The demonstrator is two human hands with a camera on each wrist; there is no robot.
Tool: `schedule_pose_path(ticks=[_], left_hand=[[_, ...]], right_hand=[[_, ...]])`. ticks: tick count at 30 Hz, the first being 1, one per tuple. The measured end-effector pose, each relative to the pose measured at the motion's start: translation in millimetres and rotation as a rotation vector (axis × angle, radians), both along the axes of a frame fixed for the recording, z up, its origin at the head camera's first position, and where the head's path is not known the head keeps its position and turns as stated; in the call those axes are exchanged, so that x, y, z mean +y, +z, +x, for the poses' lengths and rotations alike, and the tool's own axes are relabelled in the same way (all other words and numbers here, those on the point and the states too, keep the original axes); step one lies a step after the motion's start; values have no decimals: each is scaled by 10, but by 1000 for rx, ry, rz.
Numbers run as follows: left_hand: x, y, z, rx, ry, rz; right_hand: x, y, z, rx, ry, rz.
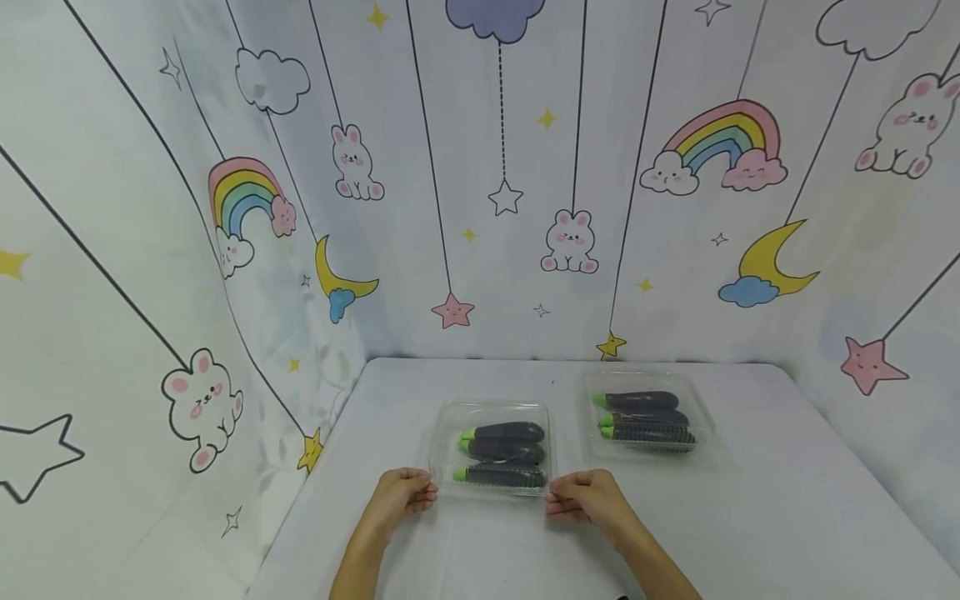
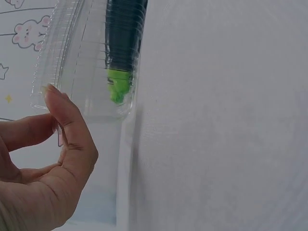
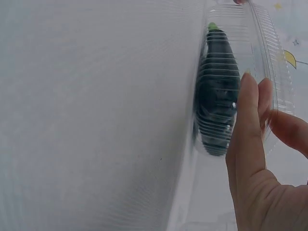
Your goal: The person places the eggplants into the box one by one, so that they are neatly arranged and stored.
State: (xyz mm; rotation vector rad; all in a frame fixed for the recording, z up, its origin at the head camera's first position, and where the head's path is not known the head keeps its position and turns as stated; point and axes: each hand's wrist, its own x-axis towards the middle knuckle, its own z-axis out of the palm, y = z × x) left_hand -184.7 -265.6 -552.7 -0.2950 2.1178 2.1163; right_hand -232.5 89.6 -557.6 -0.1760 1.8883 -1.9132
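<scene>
A clear plastic clamshell box with several dark eggplants inside lies in front of me in the head view; their bright green stems point left. My left hand pinches the near left corner of its rim between thumb and finger. At the near right corner, my right hand grips the rim the same way. The left wrist view shows the ribbed wall and one green stem behind the plastic. In the right wrist view, an eggplant fills the box along its ribbed side, beside my fingers.
Behind and to the right stands a second clear box with several eggplants in it. Both boxes are on a white-covered table. A curtain printed with rabbits, stars and rainbows encloses the back and sides.
</scene>
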Motion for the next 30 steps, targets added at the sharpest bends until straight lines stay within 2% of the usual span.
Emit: schedule_pose_path(ticks=[7,15,22,26,30], left_hand=[[29,1,-15,-3,6,-4],[56,-62,-49,21,20,-12],[17,-57,-55,-10,17,-43],[-2,-43,-35,-14,25,-13],[-37,-15,9,-6,29,-25]], right_hand=[[8,-11,-6,-8,-10,-13],[19,-22,3,-1,-38,-25],[25,-7,1,-14,-27,-14],[23,34,3,5,-16,26],[36,122,19,74,-69,130]])
